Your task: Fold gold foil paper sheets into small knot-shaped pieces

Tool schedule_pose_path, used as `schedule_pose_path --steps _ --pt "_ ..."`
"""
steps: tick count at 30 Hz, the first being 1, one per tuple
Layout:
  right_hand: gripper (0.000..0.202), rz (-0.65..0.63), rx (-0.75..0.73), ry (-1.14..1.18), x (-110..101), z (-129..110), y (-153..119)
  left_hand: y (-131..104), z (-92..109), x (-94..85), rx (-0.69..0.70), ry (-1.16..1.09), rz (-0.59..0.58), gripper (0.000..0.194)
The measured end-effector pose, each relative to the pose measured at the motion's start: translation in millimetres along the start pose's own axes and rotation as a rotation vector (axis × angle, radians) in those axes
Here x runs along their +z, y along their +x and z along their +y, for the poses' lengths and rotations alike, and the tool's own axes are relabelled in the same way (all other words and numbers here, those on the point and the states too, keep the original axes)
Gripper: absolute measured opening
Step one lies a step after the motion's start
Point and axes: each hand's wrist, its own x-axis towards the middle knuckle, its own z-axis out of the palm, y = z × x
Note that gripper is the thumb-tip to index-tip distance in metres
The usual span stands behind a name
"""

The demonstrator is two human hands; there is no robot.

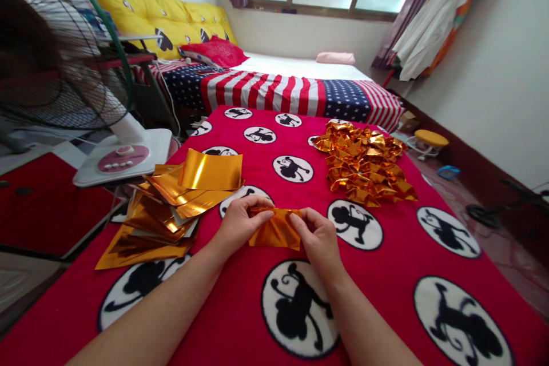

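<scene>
A shiny gold foil sheet (pixel 277 231) is held between both hands above the red cloth with monkey prints. My left hand (pixel 243 220) pinches its upper left corner between thumb and fingers. At the upper right corner, my right hand (pixel 316 233) grips the same sheet. The top edge looks folded over. To the left lies a loose stack of flat gold sheets (pixel 167 206). Farther back on the right sits a pile of folded gold foil pieces (pixel 364 163).
A standing fan (pixel 124 154) is at the left beside the cloth-covered table (pixel 386 274). Behind it stands a bed (pixel 278 91) with a flag-patterned cover. A yellow stool (pixel 431 138) is on the floor at the right. Clothes (pixel 433 23) hang by the window.
</scene>
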Motion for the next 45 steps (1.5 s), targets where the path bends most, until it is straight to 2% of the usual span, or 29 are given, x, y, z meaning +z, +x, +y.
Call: schedule_pose_path --steps 8,45 --pt "0.025 -0.008 0.005 -0.011 -0.6 0.7 0.7 -0.5 4.9 -0.1 -0.001 0.035 -0.027 0.013" --pt "0.03 0.004 -0.034 -0.055 -0.8 2.2 1.6 -1.4 0.7 0.4 0.034 0.029 -0.028 0.013"
